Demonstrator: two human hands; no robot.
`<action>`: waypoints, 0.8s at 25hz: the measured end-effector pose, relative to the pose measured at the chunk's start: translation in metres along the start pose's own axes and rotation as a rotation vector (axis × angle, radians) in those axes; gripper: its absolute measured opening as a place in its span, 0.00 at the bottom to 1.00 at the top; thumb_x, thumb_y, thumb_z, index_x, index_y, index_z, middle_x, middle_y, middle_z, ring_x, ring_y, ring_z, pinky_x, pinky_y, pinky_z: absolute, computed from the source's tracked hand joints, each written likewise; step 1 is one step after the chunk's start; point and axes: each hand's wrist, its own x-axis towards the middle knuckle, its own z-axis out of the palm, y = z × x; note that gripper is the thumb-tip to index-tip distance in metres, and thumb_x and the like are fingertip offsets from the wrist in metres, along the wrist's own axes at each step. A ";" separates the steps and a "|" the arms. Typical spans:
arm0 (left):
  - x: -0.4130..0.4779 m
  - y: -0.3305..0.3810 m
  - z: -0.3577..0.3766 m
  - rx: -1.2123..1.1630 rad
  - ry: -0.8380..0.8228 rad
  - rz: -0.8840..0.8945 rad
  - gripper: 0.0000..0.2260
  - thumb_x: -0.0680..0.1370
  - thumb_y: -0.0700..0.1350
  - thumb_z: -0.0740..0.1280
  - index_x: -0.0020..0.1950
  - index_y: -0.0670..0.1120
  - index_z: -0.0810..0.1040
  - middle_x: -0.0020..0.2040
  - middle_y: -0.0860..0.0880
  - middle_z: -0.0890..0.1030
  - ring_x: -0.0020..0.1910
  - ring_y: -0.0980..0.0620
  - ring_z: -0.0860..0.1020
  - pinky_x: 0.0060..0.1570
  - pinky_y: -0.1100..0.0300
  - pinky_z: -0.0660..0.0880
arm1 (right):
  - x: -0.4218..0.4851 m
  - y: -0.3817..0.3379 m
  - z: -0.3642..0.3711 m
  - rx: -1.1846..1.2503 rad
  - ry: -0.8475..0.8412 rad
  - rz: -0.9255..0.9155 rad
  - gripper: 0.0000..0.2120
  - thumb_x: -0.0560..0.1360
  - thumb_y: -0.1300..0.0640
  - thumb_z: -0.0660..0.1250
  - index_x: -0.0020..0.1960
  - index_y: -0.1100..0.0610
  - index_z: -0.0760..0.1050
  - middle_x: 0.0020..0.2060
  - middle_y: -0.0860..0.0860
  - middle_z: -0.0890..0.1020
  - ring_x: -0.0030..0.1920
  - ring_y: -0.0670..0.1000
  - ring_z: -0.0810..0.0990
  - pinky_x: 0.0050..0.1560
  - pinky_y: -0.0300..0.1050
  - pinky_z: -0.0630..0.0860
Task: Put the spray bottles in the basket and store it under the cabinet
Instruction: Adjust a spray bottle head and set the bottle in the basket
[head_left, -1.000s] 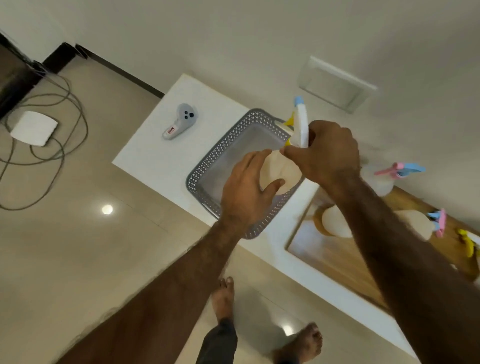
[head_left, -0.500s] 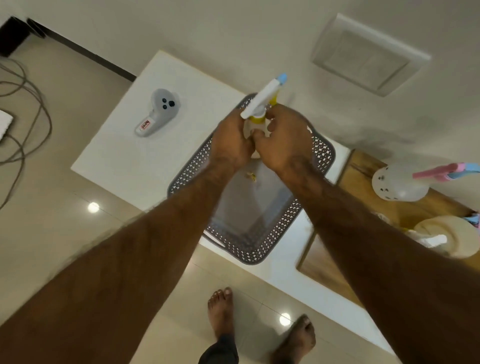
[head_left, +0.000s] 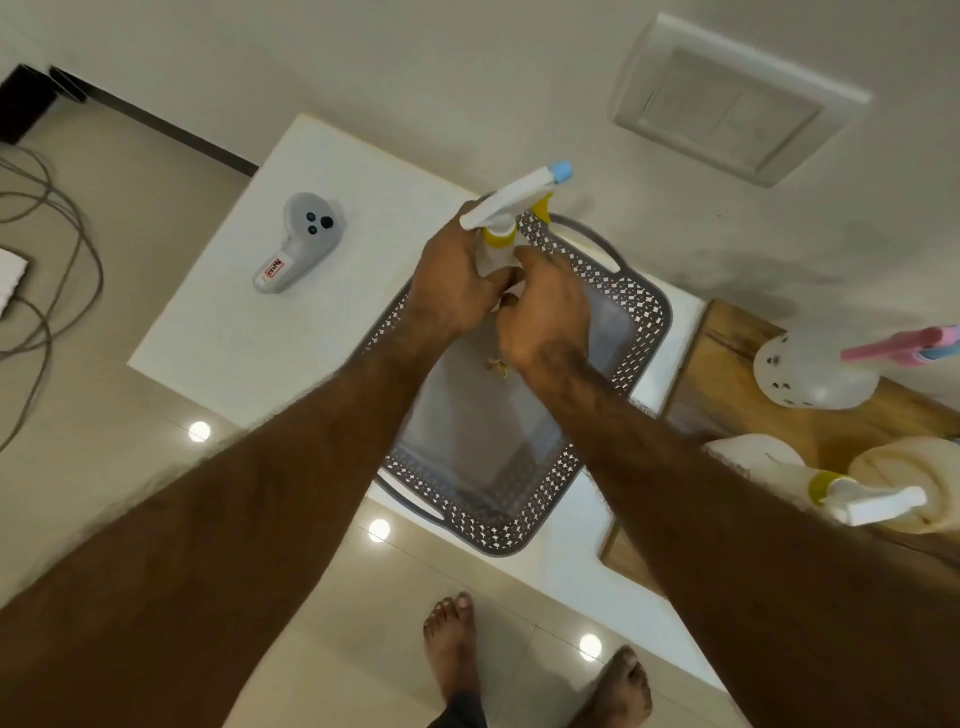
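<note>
Setting the first spray bottle (head_left: 511, 210) into the basket (head_left: 644, 312).
Both hands, left hand (head_left: 452, 286) and right hand (head_left: 545, 317), have fingers clamped on its body; lower it upright at the basket's far end, leaving room for others.

Four spray bottles — one (head_left: 511, 210) held over the basket, three more on the wooden board: a pink-topped one (head_left: 815, 371) and two cream ones (head_left: 769, 467) (head_left: 904, 486). One grey basket (head_left: 649, 306), one controller (head_left: 301, 241) — and two hands (head_left: 457, 280) (head_left: 545, 312).
</note>
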 end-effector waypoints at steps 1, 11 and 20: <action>0.000 -0.001 0.001 -0.005 0.032 -0.008 0.27 0.74 0.40 0.78 0.70 0.40 0.74 0.60 0.51 0.77 0.60 0.52 0.78 0.53 0.77 0.70 | -0.001 0.002 0.003 0.004 -0.003 0.008 0.17 0.73 0.66 0.64 0.60 0.55 0.76 0.56 0.54 0.79 0.54 0.56 0.79 0.53 0.51 0.79; 0.003 0.014 -0.002 -0.097 -0.027 -0.101 0.26 0.63 0.45 0.72 0.61 0.46 0.80 0.59 0.44 0.84 0.59 0.45 0.83 0.56 0.56 0.82 | -0.010 0.004 0.002 0.059 -0.081 0.052 0.18 0.74 0.58 0.67 0.64 0.54 0.76 0.57 0.56 0.79 0.56 0.59 0.80 0.55 0.55 0.80; -0.001 0.006 0.003 0.012 0.225 -0.077 0.19 0.68 0.50 0.82 0.52 0.44 0.79 0.49 0.49 0.82 0.48 0.52 0.78 0.50 0.56 0.78 | -0.011 0.014 0.007 0.153 -0.182 0.073 0.28 0.70 0.56 0.64 0.70 0.46 0.68 0.52 0.51 0.83 0.51 0.57 0.83 0.51 0.56 0.83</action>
